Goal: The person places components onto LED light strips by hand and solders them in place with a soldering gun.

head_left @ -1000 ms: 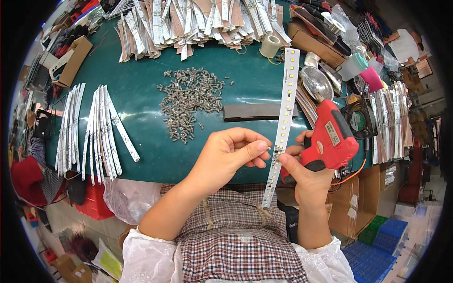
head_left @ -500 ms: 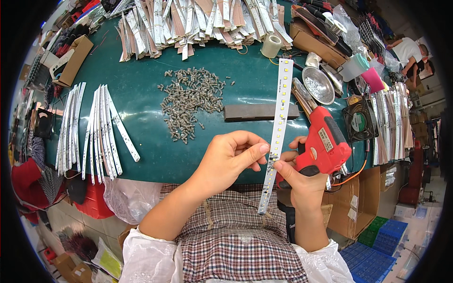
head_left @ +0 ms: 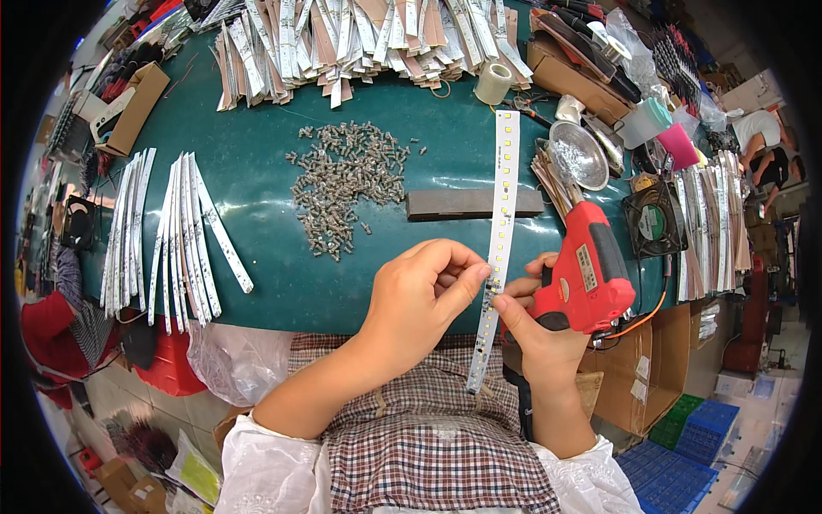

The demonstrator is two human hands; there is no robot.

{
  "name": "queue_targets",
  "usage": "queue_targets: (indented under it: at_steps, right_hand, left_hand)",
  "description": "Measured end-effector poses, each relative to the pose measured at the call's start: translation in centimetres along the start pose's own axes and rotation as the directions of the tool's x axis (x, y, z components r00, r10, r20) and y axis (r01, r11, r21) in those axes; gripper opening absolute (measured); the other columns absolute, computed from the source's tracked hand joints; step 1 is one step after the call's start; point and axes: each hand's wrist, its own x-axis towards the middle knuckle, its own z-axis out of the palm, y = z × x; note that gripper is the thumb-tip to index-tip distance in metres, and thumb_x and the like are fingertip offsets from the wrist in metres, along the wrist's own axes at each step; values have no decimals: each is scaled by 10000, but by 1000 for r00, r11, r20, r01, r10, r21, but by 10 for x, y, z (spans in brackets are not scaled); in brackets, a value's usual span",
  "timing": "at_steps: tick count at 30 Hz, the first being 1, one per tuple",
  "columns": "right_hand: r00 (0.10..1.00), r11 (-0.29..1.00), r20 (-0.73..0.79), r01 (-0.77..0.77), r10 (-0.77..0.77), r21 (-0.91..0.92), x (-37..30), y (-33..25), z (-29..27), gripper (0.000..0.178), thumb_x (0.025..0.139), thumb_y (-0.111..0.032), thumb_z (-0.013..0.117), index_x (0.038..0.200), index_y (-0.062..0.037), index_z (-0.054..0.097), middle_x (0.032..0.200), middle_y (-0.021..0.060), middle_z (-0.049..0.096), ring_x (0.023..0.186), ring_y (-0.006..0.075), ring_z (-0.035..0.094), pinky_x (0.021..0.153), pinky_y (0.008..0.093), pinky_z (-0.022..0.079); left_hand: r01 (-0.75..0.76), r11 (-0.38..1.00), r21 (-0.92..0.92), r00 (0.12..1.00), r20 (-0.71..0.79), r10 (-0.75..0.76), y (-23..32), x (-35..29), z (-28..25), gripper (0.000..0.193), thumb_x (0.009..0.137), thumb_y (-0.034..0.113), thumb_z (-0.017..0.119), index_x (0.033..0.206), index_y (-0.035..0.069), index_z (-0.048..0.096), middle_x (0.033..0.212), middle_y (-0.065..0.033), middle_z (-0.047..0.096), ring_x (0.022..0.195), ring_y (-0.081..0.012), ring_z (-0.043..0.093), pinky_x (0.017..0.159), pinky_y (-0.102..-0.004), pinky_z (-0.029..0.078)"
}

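Observation:
A narrow white LED strip board [head_left: 502, 197] stands nearly upright in front of me, its lower end over my checked apron. My right hand [head_left: 548, 330] grips its edge between thumb and fingers. Against that same hand leans a red and black soldering gun [head_left: 591, 270], its tip pointing away toward the bowl; how the fingers hold it is partly hidden. My left hand [head_left: 424, 295] is closed in a pinch, thumb and forefinger touching the strip's left edge. Whatever lies between those fingertips is too small to make out. Beyond sits a heap of small metal parts [head_left: 347, 180].
A dark flat bar [head_left: 449, 206] lies behind the strip board. More strips [head_left: 180, 248] are laid out at left, with a large pile [head_left: 342, 43] at the back. At right are a metal bowl [head_left: 578, 154], a black fan [head_left: 652, 218] and a tape roll [head_left: 494, 83].
The top of the LED strip board has tipped slightly left and turned to face me more. The soldering gun has shifted a little down with my right hand. My left hand's pinch stays at the strip.

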Motion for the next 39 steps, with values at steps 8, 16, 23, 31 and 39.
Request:
queue_targets:
  at_steps: [8, 16, 23, 31, 39]
  right_hand:
    - [999, 1000, -44, -25, 25, 1, 2, 2, -2, 506, 785, 99, 698, 1192, 0, 414, 1030, 83, 521, 813, 136, 640, 666, 246, 532]
    - [994, 997, -81, -72, 69, -28, 6, 14, -12, 462, 800, 71, 699, 1176, 5, 438, 969, 77, 584, 801, 140, 647, 670, 252, 530]
    - [965, 994, -261, -25, -4, -107, -8, 16, -43, 370, 865, 25, 628, 1200, 20, 471, 985, 106, 588, 847, 181, 655, 816, 323, 523]
    - [966, 995, -246, -86, 73, -41, -44, 22, -88, 380, 899, -57, 605, 1238, 47, 466, 888, 81, 547, 508, 72, 445, 491, 259, 432]
    - [981, 951, -115, -179, 155, -252, -73, 43, -107, 221, 910, -79, 604, 1074, 28, 502, 778, 63, 523, 471, 60, 404, 467, 229, 388]
  left_hand:
    - [100, 901, -421, 995, 55, -85, -14, 5, 8, 134, 894, 98, 654, 949, -21, 631, 854, -46, 670, 731, -88, 631, 677, -242, 522]
    - [229, 901, -368, 973, 123, -197, -22, 18, 16, 133, 891, 68, 650, 962, -40, 621, 874, -64, 665, 744, -98, 636, 677, -226, 528]
    - [209, 973, -100, 977, 71, -202, -43, 56, 47, 177, 889, 122, 657, 933, -49, 641, 791, -58, 668, 696, -95, 649, 615, -222, 531]
    - [65, 923, 379, 998, -5, -69, -57, 76, 76, 140, 848, 120, 656, 865, -18, 671, 776, -94, 692, 666, -160, 688, 594, -283, 523]
    - [-128, 817, 562, 989, 5, 151, -54, 70, 66, 217, 794, 117, 683, 1006, 96, 642, 889, -7, 652, 521, -108, 545, 524, -276, 447]
